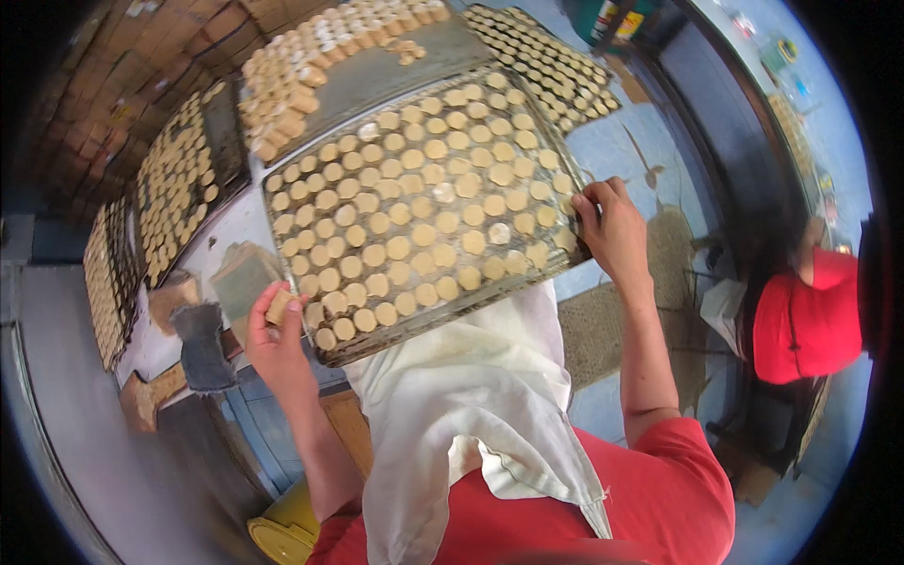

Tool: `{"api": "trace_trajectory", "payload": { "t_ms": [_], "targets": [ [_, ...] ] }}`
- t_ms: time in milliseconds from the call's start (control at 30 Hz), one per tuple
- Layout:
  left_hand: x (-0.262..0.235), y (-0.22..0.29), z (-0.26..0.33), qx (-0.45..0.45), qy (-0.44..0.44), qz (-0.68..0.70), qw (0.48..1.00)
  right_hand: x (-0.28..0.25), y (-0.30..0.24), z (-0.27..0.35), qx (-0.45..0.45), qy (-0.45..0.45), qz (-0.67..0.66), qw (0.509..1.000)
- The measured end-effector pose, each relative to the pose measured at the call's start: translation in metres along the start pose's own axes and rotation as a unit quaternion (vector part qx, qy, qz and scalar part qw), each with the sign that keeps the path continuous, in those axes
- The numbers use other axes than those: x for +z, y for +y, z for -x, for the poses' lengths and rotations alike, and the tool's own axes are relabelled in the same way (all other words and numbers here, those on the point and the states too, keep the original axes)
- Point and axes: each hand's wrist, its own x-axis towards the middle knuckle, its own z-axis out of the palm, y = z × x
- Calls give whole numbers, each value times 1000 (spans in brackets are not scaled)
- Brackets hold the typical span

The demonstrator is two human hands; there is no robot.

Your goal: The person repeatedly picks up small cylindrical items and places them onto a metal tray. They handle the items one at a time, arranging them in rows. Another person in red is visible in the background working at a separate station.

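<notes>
A dark rectangular baking tray [424,324] lies tilted in front of me, covered with rows of small round pale dough discs [397,247]. Some discs have white flour on them. By the tray's near left corner, my left hand [277,341] closes around a short stack of dough discs [280,307], slightly apart from those laid out. Over the right rim, my right hand [614,231] has its thumb and fingers pinched at a disc in the outermost row; the fingertips partly hide it.
Behind the tray, a metal sheet [377,80] bears stacked dough pieces [282,85]. More filled trays [174,188] stand at left, another [541,66] at far right. A dark cloth [202,347] hangs at the table edge. A yellow bucket [285,527] is below; a person in red [808,315] is at right.
</notes>
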Motion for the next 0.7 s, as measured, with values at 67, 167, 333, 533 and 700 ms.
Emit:
{"api": "trace_trajectory", "payload": {
  "t_ms": [67,167,333,533,700],
  "targets": [
    [-30,-12,-11,-52,48,28,997,0,-4,-7,-7,-4,22,1000],
    [-45,-31,-15,-80,24,116,990,-2,-7,-17,10,-52,104,993],
    [-46,-33,-19,-97,-17,203,974,-13,0,-33,9,-149,128,980],
    [-65,-34,-37,-143,-19,234,961,-35,27,-34,38,-321,-272,906],
    [-83,-23,-46,-204,-4,286,936,-31,63,-11,93,-467,-485,734]
  ]
}}
